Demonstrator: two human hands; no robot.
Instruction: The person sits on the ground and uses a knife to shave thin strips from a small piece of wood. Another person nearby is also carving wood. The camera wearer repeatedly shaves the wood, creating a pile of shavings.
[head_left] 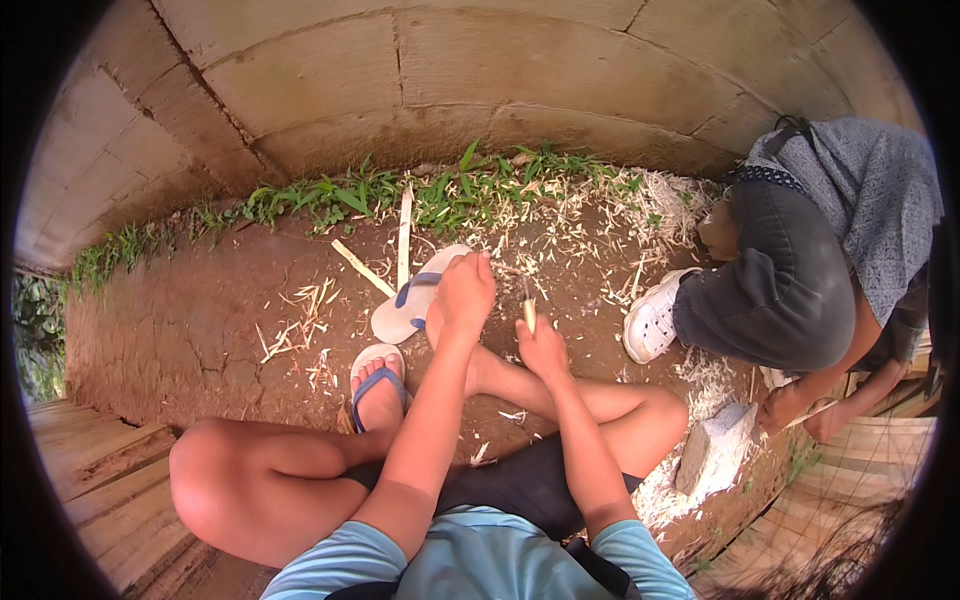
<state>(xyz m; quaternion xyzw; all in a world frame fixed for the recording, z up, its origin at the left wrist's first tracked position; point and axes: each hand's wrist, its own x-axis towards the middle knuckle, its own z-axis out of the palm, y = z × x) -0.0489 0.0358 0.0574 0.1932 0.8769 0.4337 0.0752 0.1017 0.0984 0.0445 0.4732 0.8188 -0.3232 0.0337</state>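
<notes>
My right hand (543, 350) is closed around the pale handle of a small knife (530, 314). Its thin blade points away from me, toward the wall. Just left of it, my left hand (466, 296) is closed with the thumb on top. Whatever its fingers pinch is too small or hidden to make out. Beneath that hand lies a white flip-flop (397, 318) with a blue strap, partly covered. Two flat pale wood strips (405, 236) lie on the soil beyond the flip-flop. My other foot wears the matching flip-flop (363, 398).
Wood shavings (590, 235) litter the brown soil (170, 330). Grass (460, 200) grows along a block wall (500, 60). At the right, a person (790, 270) in dark trousers crouches, hands low by a pale stone block (715, 450). Wooden planks (120, 490) border the near left.
</notes>
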